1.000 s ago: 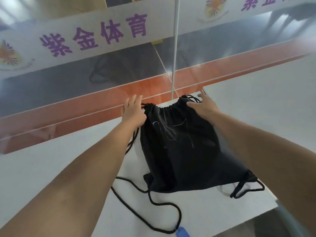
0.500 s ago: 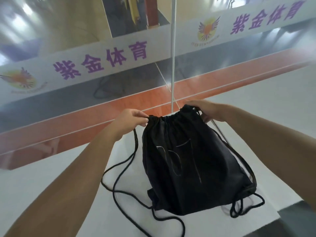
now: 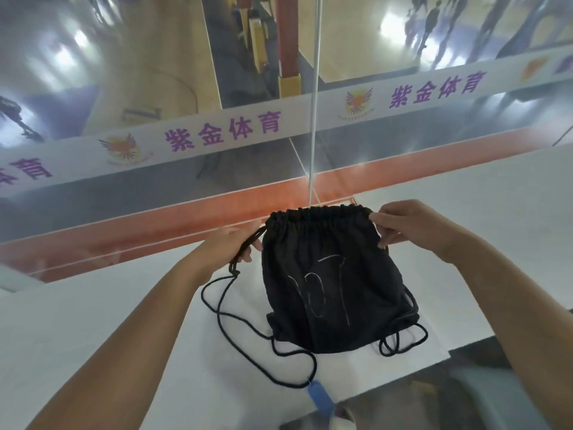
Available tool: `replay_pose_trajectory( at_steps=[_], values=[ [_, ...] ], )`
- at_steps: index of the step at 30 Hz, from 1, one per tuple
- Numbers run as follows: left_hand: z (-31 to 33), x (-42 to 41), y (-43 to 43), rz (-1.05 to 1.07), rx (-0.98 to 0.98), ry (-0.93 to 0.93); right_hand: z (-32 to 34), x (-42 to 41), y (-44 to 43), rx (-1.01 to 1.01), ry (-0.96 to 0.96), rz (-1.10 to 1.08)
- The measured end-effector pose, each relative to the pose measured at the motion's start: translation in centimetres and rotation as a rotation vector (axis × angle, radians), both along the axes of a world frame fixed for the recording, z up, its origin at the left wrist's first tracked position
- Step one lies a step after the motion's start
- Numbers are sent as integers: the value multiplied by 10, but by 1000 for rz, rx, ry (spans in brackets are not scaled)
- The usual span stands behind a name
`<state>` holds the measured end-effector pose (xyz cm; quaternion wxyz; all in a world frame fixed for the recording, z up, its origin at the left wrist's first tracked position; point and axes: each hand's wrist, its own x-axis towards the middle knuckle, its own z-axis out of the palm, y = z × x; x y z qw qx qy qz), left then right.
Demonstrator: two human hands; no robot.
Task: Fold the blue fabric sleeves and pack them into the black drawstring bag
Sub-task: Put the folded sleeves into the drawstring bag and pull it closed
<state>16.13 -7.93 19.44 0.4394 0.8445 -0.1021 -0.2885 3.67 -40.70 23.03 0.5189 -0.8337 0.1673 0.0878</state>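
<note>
The black drawstring bag [image 3: 331, 283] is held up over the white table [image 3: 93, 330], its gathered mouth at the top and its bottom resting on the surface. My left hand [image 3: 231, 245] pinches the black cords at the bag's upper left corner. My right hand [image 3: 409, 223] grips the upper right corner of the mouth. Loose black cord [image 3: 248, 330] loops on the table to the left and below the bag. No blue sleeves show; whether they are inside the bag cannot be told. A small blue piece [image 3: 321, 398] lies at the table's near edge.
Beyond the table's far edge runs an orange strip [image 3: 155, 225], then glass panels with a white banner bearing purple characters [image 3: 223, 133]. A thin white vertical post [image 3: 314, 119] stands behind the bag. The table's near right corner [image 3: 446, 355] drops off to dark floor.
The bag has been raised from lying flat to hanging by its mouth, which is now more gathered. My left hand moved onto the cords. The camera tilted upward.
</note>
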Motion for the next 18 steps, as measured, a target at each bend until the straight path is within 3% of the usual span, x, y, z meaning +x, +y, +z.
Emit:
replay_pose_trajectory(
  at_steps=[6,14,18],
  values=[
    [22,-26,-14,-18,-92,16,5,-49,24,162,-205,-94],
    [67,-35,-1,-51,-284,-114,54,-59,22,-154,-382,-208],
    [112,-49,6,-1,-546,-245,95,-70,29,-232,-560,-217]
  ],
)
